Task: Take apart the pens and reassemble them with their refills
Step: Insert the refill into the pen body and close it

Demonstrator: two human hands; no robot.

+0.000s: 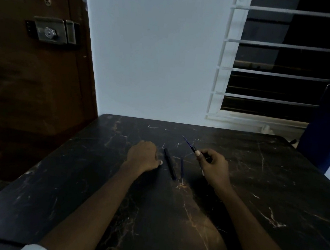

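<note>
Right hand (214,165) pinches a pen section (198,152), its refill (188,142) projecting up-left. Left hand (144,156) rests curled on the table (277,178), apparently empty. Barrel (170,163) and spare refill (181,169) lie between the hands. Refills likely light, thin, bendable; grip the stiffer barrel mid-length.

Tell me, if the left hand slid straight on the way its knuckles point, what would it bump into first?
Probably the black pen barrel lying on the table, just beside the left hand. The loose blue refill lies farther on. Depth is hard to judge in this dim picture.
</note>
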